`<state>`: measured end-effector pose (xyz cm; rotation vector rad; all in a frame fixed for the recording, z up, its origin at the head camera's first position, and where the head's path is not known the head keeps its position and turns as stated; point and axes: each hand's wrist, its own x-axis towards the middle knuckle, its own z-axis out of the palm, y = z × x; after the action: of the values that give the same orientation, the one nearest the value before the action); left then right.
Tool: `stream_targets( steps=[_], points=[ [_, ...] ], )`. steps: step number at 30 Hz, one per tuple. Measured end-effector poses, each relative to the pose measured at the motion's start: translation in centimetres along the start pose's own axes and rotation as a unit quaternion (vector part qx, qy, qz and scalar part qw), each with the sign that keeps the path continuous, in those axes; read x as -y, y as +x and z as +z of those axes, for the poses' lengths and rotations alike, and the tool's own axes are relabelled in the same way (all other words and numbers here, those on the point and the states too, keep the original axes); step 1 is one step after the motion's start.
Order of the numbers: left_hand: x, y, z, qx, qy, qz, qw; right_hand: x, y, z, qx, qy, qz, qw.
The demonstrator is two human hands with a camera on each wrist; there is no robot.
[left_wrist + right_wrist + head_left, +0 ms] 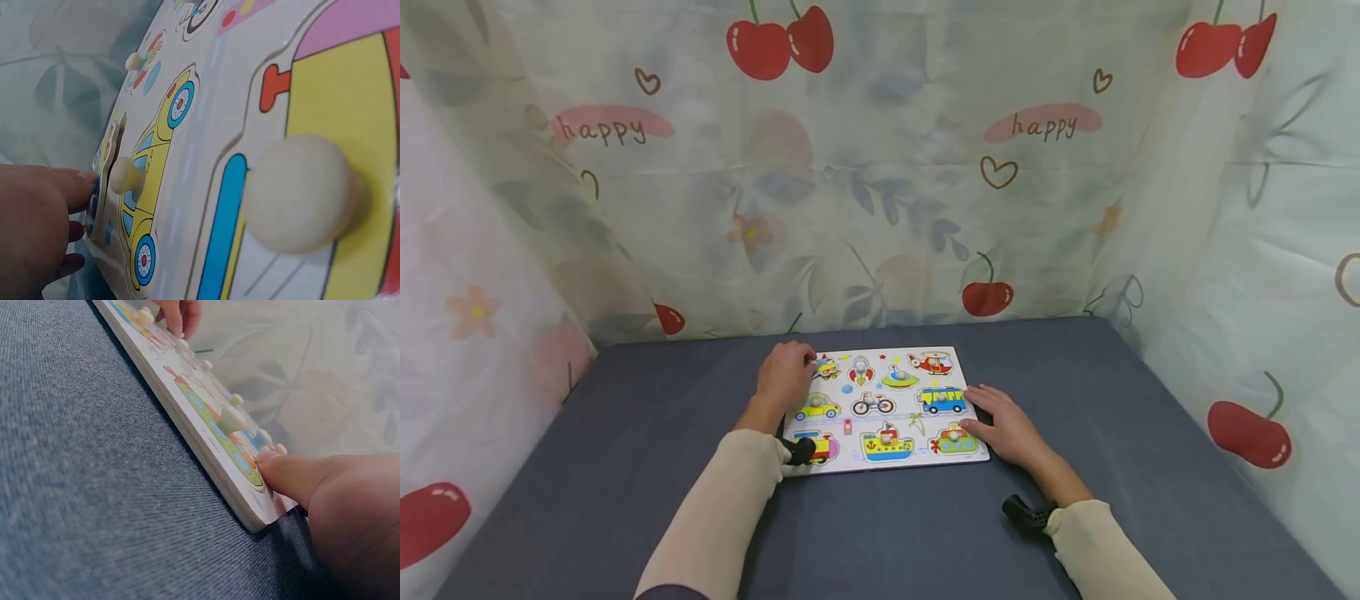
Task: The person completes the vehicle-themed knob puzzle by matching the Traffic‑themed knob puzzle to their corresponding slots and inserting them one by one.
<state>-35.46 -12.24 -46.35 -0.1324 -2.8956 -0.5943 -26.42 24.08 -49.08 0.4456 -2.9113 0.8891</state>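
A white wooden peg puzzle board lies on the table, with vehicle pieces in it that have round knobs. My left hand is at its far left corner, thumb and fingertips pinching the airplane piece, which they partly cover. In the left wrist view, a dark gap shows along that piece's edge, beside the yellow car piece. On the right side, my right hand rests with extended fingers against the board's edge. Its thumb presses on the board near the green submarine piece; the other fingers are hidden there.
Dark grey cloth covers the table. Printed curtains with cherries stand behind it and at both sides. Black wrist devices show at the left cuff and the right cuff.
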Motion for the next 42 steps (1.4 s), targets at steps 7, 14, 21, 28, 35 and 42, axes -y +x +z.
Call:
stream_targets(
  steps=[7, 14, 21, 28, 35, 42],
  points=[
    [-0.02, 0.12, 0.06, 0.008, 0.01, -0.001, 0.9999, 0.02, -0.09, -0.03, 0.0, 0.002, 0.001, 1.0],
    [-0.2, 0.06, -0.32, 0.014, 0.007, -0.006, 0.9999, -0.05, -0.12, -0.09, 0.0, 0.004, 0.0, 1.0],
    [0.05, 0.14, -0.65, 0.019, 0.011, -0.002, 0.9997, -0.12, -0.07, -0.08, -0.005, 0.004, -0.002, 1.0],
    [0.34, 0.05, -0.71, 0.015, 0.014, -0.006, 0.9998, -0.15, 0.01, 0.02, 0.0, -0.001, 0.001, 1.0],
    [0.29, 0.16, -0.59, 0.02, 0.002, -0.019, 0.9996, -0.1, 0.06, 0.02, 0.0, 0.0, 0.001, 1.0],
    [-0.03, -0.07, -0.34, 0.016, -0.015, -0.015, 0.9996, -0.19, 0.1, -0.02, 0.002, 0.002, 0.001, 1.0]
  ],
)
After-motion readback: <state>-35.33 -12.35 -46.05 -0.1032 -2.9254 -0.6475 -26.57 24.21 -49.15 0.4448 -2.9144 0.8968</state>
